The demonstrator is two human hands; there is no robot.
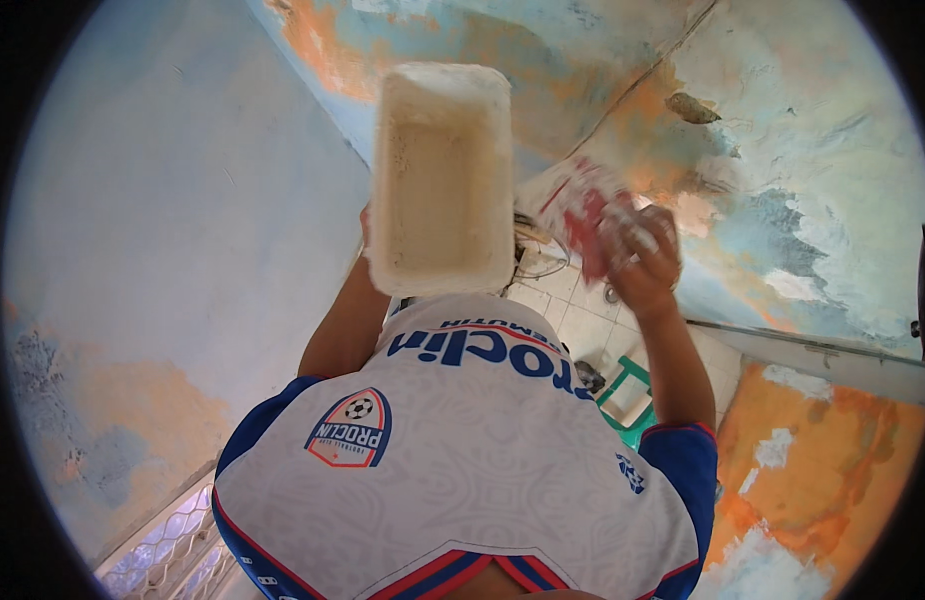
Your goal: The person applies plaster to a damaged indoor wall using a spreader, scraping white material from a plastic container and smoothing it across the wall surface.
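Held up before my chest is an off-white rectangular tub (443, 190), its open top facing me and its inside coated with pale residue. My left hand (366, 228) supports it at the left side, with most of the fingers hidden behind the tub. To the right of the tub, my right hand (643, 255) is closed on a flat red scraper (586, 215) smeared with white paste. Motion blurs both the scraper and the fingers, and white paste marks the hand. The scraper is close to the tub's right rim, apart from it.
Patchy blue, orange and white walls (783, 170) meet in a corner ahead. Below are pale floor tiles (553, 300) and a green plastic stool (633, 385). An orange surface with white patches (823, 460) lies at the lower right; a metal mesh grille (168, 545) is at the lower left.
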